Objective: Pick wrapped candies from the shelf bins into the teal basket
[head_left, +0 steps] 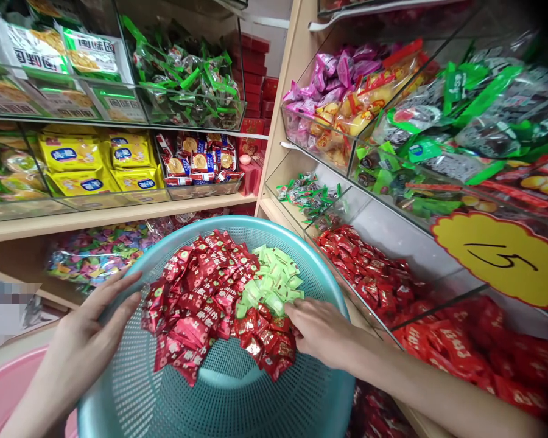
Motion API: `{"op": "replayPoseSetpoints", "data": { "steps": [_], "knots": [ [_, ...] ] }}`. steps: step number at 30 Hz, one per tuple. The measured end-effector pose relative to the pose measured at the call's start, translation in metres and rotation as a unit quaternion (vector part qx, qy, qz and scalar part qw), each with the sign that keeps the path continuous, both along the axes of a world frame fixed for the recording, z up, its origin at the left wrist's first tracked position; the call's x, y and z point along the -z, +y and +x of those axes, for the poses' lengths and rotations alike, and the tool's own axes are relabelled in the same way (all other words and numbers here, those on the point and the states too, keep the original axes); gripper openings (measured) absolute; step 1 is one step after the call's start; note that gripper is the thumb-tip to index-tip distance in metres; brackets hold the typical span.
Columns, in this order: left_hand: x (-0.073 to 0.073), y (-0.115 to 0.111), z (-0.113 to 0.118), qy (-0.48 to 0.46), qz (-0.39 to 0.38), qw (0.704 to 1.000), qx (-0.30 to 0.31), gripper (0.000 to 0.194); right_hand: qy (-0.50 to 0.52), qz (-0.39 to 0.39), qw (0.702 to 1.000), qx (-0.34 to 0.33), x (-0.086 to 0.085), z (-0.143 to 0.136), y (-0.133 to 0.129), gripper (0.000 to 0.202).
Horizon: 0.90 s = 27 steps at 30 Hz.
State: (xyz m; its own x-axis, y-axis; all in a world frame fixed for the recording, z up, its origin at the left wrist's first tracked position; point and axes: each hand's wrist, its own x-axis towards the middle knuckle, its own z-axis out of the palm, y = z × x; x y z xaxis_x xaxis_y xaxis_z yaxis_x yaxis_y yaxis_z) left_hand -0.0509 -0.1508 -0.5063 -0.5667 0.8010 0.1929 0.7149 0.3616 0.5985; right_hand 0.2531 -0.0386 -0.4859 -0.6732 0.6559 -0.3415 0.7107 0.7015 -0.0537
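A teal perforated plastic basket (301, 413) takes up the lower middle of the head view. Inside it lie dark red candy packets (196, 292) on the left, pale green candies (274, 280) at the upper right, and shiny red-and-gold candies (267, 340) below those. My left hand (91, 334) is at the basket's left rim, fingers stretched and apart, with no candy in it. My right hand (317, 328) reaches in over the right side, its fingers curled at the edge of the green and red-gold candies. Whatever those fingertips hold, if anything, is hidden.
Clear bins of wrapped snacks line the shelves, with yellow packets (91, 161) at left and red candies (369, 267) at right. A yellow price tag (502, 258) juts out on the right. A pink tub (13, 389) stands at lower left.
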Motion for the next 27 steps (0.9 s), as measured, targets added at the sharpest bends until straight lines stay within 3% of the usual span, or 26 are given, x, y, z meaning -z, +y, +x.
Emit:
{"op": "replayPoseSetpoints", "data": {
  "steps": [6,10,13,15,17,20,27],
  "knots": [
    [0.002,-0.001,-0.003,0.004,-0.004,1.0,0.005,0.055,0.004,0.008,1.0,0.002,-0.002,-0.003,-0.001,0.028],
    [0.003,-0.002,-0.003,0.001,-0.006,1.0,0.002,0.056,0.023,0.078,0.996,0.033,-0.035,0.007,0.017,0.031],
    [0.004,-0.001,-0.004,-0.004,-0.009,1.0,0.003,0.056,-0.017,0.143,0.987,0.077,-0.065,0.02,0.04,0.024],
    [0.005,-0.001,-0.004,-0.004,-0.006,1.0,0.005,0.056,-0.052,0.165,0.979,0.107,-0.075,0.03,0.054,0.02],
    [0.006,-0.001,-0.005,0.0,-0.003,1.0,0.007,0.055,-0.09,0.162,0.974,0.127,-0.075,0.037,0.066,0.019],
    [0.005,-0.002,-0.004,0.01,0.004,1.0,0.007,0.053,-0.139,0.122,0.974,0.128,-0.062,0.044,0.077,0.018],
    [0.0,0.0,0.0,0.013,-0.007,1.0,-0.001,0.054,-0.11,0.065,0.989,0.073,-0.036,0.054,0.089,0.018]
  ]
}}
